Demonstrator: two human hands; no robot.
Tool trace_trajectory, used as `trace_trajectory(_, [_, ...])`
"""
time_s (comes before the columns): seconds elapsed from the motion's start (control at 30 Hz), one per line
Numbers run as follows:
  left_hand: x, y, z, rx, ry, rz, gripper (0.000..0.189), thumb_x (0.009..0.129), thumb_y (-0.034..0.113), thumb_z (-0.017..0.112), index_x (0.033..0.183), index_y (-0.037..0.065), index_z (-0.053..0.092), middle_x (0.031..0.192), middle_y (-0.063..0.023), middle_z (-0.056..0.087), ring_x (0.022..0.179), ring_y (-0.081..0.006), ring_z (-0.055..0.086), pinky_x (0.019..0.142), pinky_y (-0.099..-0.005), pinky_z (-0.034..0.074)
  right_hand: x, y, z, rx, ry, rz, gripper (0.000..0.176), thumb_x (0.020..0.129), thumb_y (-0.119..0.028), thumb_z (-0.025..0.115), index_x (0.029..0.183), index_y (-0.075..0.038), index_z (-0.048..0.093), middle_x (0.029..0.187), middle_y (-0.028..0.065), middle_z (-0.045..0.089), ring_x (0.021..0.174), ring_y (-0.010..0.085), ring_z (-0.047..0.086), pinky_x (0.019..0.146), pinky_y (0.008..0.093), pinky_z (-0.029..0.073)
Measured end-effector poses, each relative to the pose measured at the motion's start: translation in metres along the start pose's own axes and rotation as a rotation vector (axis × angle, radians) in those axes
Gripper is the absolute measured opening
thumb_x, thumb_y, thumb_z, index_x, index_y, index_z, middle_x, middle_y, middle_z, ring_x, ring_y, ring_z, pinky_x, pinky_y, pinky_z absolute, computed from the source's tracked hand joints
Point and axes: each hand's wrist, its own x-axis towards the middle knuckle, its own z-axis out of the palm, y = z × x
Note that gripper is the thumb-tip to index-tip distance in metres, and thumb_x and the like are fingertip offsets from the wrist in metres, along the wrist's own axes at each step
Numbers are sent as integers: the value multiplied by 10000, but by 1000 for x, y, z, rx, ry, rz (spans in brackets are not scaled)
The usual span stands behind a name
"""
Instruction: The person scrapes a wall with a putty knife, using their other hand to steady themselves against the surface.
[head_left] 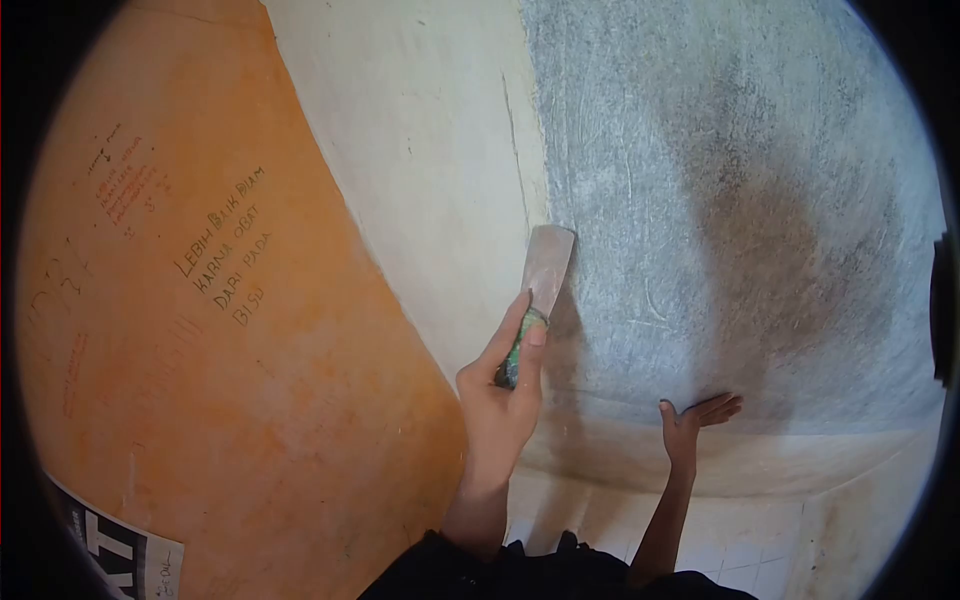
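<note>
My left hand [505,390] is closed round the green handle of a scraper [550,262]. The scraper's wide metal blade points up and lies against the wall, where a whitish strip [430,130] meets a rough grey area [640,230]. My right hand [697,418] is lower and to the right, with thumb and fingers spread, near the bottom edge of the grey area. It holds nothing. Whether its palm touches the wall I cannot tell.
On the left is an orange wall [330,420] with handwriting on it. A black and white printed sheet [160,565] shows at the bottom left. Pale floor tiles [745,560] lie below. Shadows fall across the grey area.
</note>
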Motion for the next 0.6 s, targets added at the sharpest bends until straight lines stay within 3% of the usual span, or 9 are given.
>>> trace_trajectory(0.07, [-1,-7,-6,-37,-15,-53,387,995,162,644,1329,-31,611,1211,-149,682,1103,-138,594,986,-271,438,0,0,0,-1,1,-1,1309,847,-546,706,1494,43,-268,1563,326,-298,1440,496,-300,1136,634,-159])
trace_trajectory(0.13, [-3,-24,-2,-20,-9,70,386,998,152,636,1338,-28,604,1208,-143,683,1099,-138,593,993,-273,434,0,0,0,-12,15,-11,1312,845,-553,705,1495,41,-267,1565,324,-298,1441,496,-297,1137,635,-155])
trace_trajectory(0.6, [8,-1,-5,-27,-18,5,390,1005,156,627,1345,-32,596,1180,-124,687,1070,-121,584,974,-258,438,-4,8,-3,35,-52,65,1332,830,-512,730,1484,43,-289,1551,340,-306,1431,499,-315,1137,625,-175])
